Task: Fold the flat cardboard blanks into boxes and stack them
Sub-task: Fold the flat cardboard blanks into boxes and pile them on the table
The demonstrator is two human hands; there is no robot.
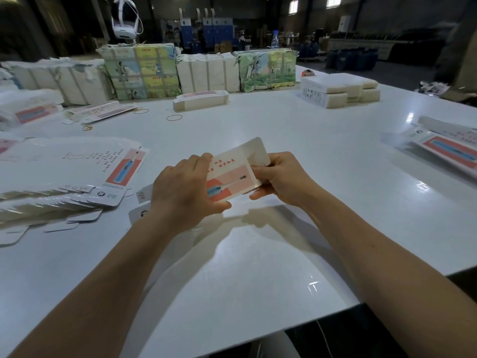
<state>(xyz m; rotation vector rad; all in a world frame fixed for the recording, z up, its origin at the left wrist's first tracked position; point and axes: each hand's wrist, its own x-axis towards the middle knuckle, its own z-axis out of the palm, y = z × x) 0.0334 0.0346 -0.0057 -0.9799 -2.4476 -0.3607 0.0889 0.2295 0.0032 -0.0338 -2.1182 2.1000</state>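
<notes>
Cardboard blank (pixel 233 174) is sitting lifted above the table (pixel 284 140), your left hand (pixel 184 193) and right hand (pixel 281 178) gripping its ends; you are mid-fold, with the fanned pile of blanks (pixel 77 174) waiting and few finished boxes (pixel 444 144) stacking up.

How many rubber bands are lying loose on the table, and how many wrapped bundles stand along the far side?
Rubber bands: 3, namely one, another, and a small one.
Wrapped bundles: 4, namely a torn white one, a printed one, a white one, and another printed one.
Total: 7
</notes>
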